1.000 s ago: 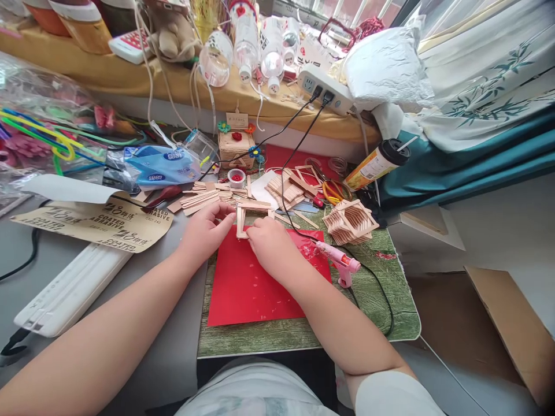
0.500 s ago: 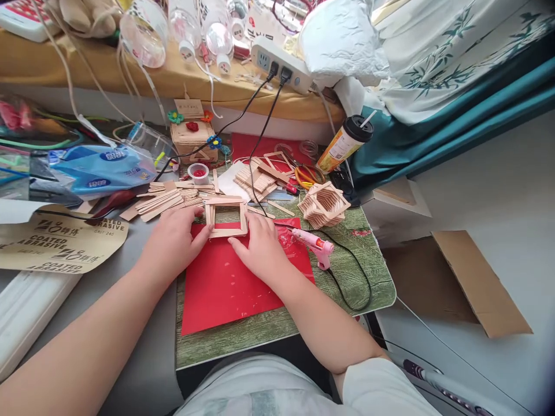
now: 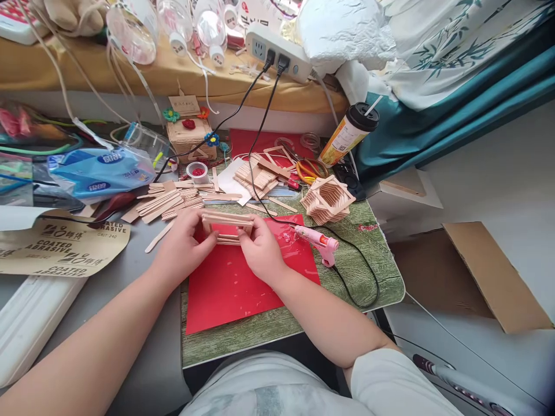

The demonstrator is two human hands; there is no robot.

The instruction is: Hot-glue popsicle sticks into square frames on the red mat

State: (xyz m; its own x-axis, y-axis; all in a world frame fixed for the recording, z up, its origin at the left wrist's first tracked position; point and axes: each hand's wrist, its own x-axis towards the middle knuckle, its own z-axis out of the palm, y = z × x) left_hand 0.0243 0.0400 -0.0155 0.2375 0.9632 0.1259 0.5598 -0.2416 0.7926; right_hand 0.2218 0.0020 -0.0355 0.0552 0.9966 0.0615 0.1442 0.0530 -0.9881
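A small square frame of wooden craft sticks (image 3: 228, 219) is held tilted above a red sheet (image 3: 234, 289). My left hand (image 3: 184, 240) grips its left side, thumb in front. On the right side, my right hand (image 3: 262, 245) pinches it between thumb and fingers. A pink glue gun (image 3: 318, 241) lies to the right of the sheet, beside a twisted stack of stick frames (image 3: 327, 199). Loose craft sticks (image 3: 162, 202) are heaped behind my left hand, and a flat stick panel (image 3: 258, 176) lies behind the held frame.
A cup with a black lid (image 3: 349, 133) stands at the back right. Black cables run from a power strip (image 3: 281, 52) down across the table. Sandpaper (image 3: 65, 242) and a blue tissue pack (image 3: 102, 172) lie at left; a decorated stick box (image 3: 188, 138) stands behind.
The stick frame has been raised off the red sheet and tilted so its edge shows. Both hands have closed around its sides. The camera view has shifted slightly.
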